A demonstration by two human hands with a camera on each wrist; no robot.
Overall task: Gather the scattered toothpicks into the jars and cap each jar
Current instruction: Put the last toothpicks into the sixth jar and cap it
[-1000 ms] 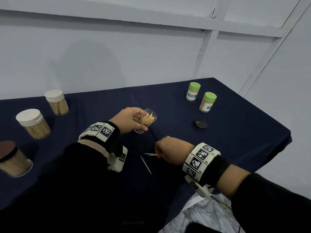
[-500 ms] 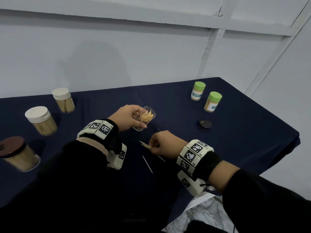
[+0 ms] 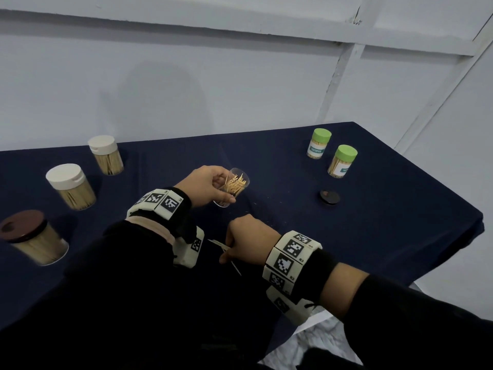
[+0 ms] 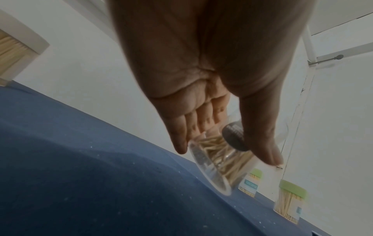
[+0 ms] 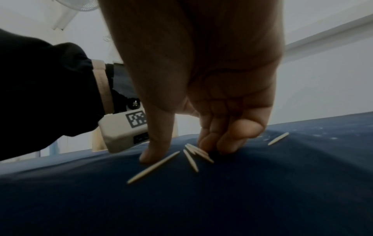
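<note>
Head view above, wrist views close

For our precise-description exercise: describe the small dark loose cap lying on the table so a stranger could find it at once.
Start at the dark blue tablecloth and go to its right side, where two green-lidded jars stand. The loose cap lies flat on the cloth just in front of them. Unlike every other lid in view, it is a low dark disc sitting on no jar.

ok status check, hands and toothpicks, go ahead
Left hand holds open jar tilted, part full. Right hand down on the cloth, fingers curled on loose toothpicks; firm pinch unclear. Dark lid off, lying apart. Nothing blocking.
</note>
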